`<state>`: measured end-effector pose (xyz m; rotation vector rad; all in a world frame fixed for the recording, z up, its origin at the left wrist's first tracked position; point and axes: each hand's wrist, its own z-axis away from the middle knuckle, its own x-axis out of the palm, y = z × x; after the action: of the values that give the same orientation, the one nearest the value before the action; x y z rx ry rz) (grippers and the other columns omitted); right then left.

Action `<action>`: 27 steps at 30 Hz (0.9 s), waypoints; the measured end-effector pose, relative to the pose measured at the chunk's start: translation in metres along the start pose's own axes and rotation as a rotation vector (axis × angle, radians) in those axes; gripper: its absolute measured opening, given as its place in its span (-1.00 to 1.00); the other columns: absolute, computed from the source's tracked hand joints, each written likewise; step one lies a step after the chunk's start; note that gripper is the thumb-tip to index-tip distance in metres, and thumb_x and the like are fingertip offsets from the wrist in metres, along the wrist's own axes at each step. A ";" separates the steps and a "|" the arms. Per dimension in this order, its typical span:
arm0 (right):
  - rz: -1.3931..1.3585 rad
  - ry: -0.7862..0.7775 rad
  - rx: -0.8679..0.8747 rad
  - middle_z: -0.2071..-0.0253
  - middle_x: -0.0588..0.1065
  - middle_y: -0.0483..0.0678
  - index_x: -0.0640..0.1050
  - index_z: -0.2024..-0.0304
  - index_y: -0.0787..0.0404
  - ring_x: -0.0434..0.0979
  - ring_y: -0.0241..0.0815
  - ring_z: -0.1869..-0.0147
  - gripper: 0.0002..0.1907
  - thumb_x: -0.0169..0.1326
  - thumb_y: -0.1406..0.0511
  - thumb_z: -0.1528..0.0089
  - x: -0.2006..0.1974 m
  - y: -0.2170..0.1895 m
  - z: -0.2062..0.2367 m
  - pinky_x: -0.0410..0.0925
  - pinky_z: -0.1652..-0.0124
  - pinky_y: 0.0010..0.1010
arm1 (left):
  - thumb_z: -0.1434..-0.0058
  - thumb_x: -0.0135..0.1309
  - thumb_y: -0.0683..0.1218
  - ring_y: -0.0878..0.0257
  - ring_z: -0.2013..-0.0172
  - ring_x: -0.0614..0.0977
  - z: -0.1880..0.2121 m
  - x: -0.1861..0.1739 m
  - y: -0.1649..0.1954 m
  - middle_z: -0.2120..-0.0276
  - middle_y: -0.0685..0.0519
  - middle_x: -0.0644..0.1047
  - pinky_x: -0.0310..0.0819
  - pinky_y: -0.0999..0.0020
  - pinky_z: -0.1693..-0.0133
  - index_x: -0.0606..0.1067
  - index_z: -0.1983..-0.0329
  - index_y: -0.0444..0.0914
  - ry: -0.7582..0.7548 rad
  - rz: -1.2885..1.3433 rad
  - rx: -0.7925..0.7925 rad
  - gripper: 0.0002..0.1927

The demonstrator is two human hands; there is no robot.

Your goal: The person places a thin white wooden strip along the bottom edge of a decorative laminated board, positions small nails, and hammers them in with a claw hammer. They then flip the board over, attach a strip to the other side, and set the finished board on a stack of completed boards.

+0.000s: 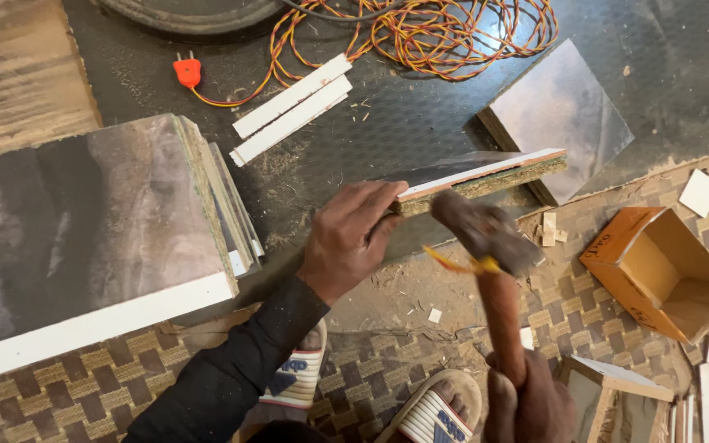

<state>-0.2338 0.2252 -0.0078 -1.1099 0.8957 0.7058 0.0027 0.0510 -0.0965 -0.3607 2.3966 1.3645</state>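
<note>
My left hand (348,238) grips the near end of a laminated board (486,174) held on its edge over a dark sheet, with a white strip along its top edge. My right hand (528,400) is closed around the wooden handle of a hammer (486,234). The blurred hammer head hangs just in front of the board's edge, close to my left fingers. A yellow band wraps the handle below the head.
A stack of laminated boards (100,230) lies at the left. Two white strips (290,107) and a coiled red-yellow cable (445,33) with an orange plug (187,72) lie at the back. Another board (564,115) is behind. An open cardboard box (658,275) sits right. My sandalled feet (371,394) are below.
</note>
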 end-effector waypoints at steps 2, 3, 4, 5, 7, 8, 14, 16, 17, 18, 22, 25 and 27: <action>0.111 -0.099 0.021 0.65 0.50 0.00 0.48 0.18 0.17 0.54 -0.06 0.61 -0.65 -0.13 0.05 -0.30 0.003 -0.014 -0.015 0.44 0.50 -0.18 | -0.21 0.23 -0.26 -0.01 -0.06 0.66 -0.001 -0.001 -0.001 -0.04 -0.14 0.59 0.64 0.17 -0.08 0.45 -0.26 -0.31 0.001 -0.023 0.002 -0.48; 0.177 -0.168 0.032 0.64 0.51 0.03 0.47 0.15 0.17 0.55 0.00 0.62 -0.64 -0.12 0.05 -0.30 0.004 -0.019 -0.021 0.43 0.49 -0.14 | -0.20 0.21 -0.28 -0.02 -0.06 0.66 -0.003 -0.002 -0.001 -0.04 -0.14 0.59 0.64 0.16 -0.08 0.45 -0.26 -0.33 0.006 -0.034 0.005 -0.48; 0.244 -0.235 0.043 0.63 0.51 0.07 0.46 0.12 0.17 0.56 0.07 0.62 -0.64 -0.11 0.04 -0.29 0.006 -0.022 -0.024 0.43 0.48 -0.09 | -0.21 0.23 -0.26 0.00 -0.05 0.66 -0.004 -0.003 0.000 -0.03 -0.13 0.59 0.63 0.17 -0.07 0.46 -0.25 -0.32 0.011 -0.026 -0.005 -0.49; 0.219 -0.219 0.093 0.64 0.51 0.07 0.45 0.12 0.16 0.56 0.08 0.61 -0.64 -0.10 0.04 -0.30 0.004 -0.024 -0.024 0.44 0.48 -0.08 | -0.22 0.25 -0.24 0.01 -0.03 0.66 -0.005 -0.004 0.001 -0.03 -0.12 0.59 0.63 0.19 -0.07 0.47 -0.24 -0.31 0.014 -0.018 -0.018 -0.51; 0.171 -0.189 0.179 0.66 0.52 0.09 0.45 0.14 0.15 0.57 0.09 0.57 -0.65 -0.08 0.03 -0.33 0.003 -0.025 -0.023 0.46 0.47 -0.07 | -0.22 0.27 -0.24 0.01 -0.02 0.65 -0.008 -0.007 0.002 -0.01 -0.12 0.58 0.62 0.18 -0.05 0.48 -0.23 -0.31 0.020 -0.022 -0.020 -0.51; 0.162 -0.116 0.095 0.64 0.51 0.11 0.46 0.16 0.14 0.57 0.13 0.54 -0.68 -0.08 0.05 -0.32 0.002 -0.024 -0.021 0.44 0.46 -0.05 | -0.21 0.26 -0.26 -0.01 -0.01 0.64 -0.007 -0.010 0.004 0.00 -0.13 0.57 0.60 0.17 -0.04 0.48 -0.22 -0.33 0.015 -0.022 -0.023 -0.51; 0.306 -0.218 0.175 0.59 0.55 0.19 0.45 0.09 0.16 0.60 0.33 0.44 -0.68 0.00 0.06 -0.32 0.011 -0.011 -0.023 0.41 0.33 0.10 | -0.22 0.24 -0.27 0.02 0.00 0.63 -0.011 -0.015 0.008 0.02 -0.10 0.57 0.59 0.18 -0.02 0.47 -0.22 -0.33 0.006 0.016 -0.008 -0.52; 0.275 -0.165 0.170 0.57 0.55 0.19 0.47 0.10 0.13 0.61 0.30 0.46 -0.67 0.02 0.04 -0.29 0.010 -0.008 -0.022 0.43 0.39 0.07 | -0.22 0.23 -0.27 0.01 0.00 0.63 -0.012 -0.015 0.008 0.01 -0.10 0.57 0.59 0.19 -0.03 0.47 -0.23 -0.33 0.015 0.004 0.000 -0.52; 0.231 -0.128 0.121 0.58 0.54 0.17 0.47 0.13 0.14 0.62 0.26 0.48 -0.68 -0.01 0.05 -0.29 0.010 -0.009 -0.021 0.43 0.40 0.04 | -0.21 0.23 -0.27 0.01 0.00 0.63 -0.012 -0.014 0.009 0.01 -0.10 0.57 0.59 0.18 -0.03 0.46 -0.23 -0.33 0.016 -0.002 -0.004 -0.51; 0.185 -0.085 0.077 0.59 0.53 0.15 0.47 0.15 0.15 0.62 0.22 0.50 -0.69 -0.04 0.07 -0.28 0.009 -0.010 -0.020 0.44 0.42 0.02 | -0.20 0.23 -0.27 0.00 0.01 0.63 -0.012 -0.013 0.009 0.01 -0.10 0.57 0.58 0.17 -0.03 0.46 -0.23 -0.34 0.014 -0.004 -0.001 -0.50; 0.251 -0.171 0.174 0.64 0.54 0.13 0.46 0.09 0.16 0.62 0.21 0.51 -0.65 -0.08 0.05 -0.31 0.010 -0.016 -0.022 0.45 0.39 -0.01 | -0.26 0.24 -0.26 0.03 0.02 0.65 -0.011 -0.012 0.010 0.03 -0.06 0.58 0.58 0.18 -0.03 0.48 -0.21 -0.31 0.024 -0.007 -0.009 -0.56; 0.153 -0.116 0.133 0.64 0.51 0.11 0.49 0.24 0.16 0.61 0.10 0.57 -0.66 -0.08 0.04 -0.31 0.004 -0.007 -0.018 0.40 0.45 -0.06 | -0.24 0.23 -0.27 0.03 0.02 0.64 -0.010 -0.012 0.011 0.01 -0.08 0.57 0.58 0.18 -0.03 0.48 -0.22 -0.33 0.007 -0.006 -0.019 -0.54; 0.050 -0.048 0.143 0.66 0.49 0.06 0.51 0.26 0.16 0.55 0.00 0.57 -0.63 -0.11 0.03 -0.31 0.006 0.009 -0.006 0.38 0.49 -0.14 | -0.22 0.23 -0.27 0.01 0.03 0.63 -0.011 -0.012 0.011 0.03 -0.09 0.57 0.57 0.18 0.01 0.49 -0.22 -0.34 -0.013 -0.017 -0.039 -0.53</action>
<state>-0.2403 0.2224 -0.0181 -0.9426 0.9216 0.6956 0.0076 0.0471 -0.0780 -0.3807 2.3542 1.4029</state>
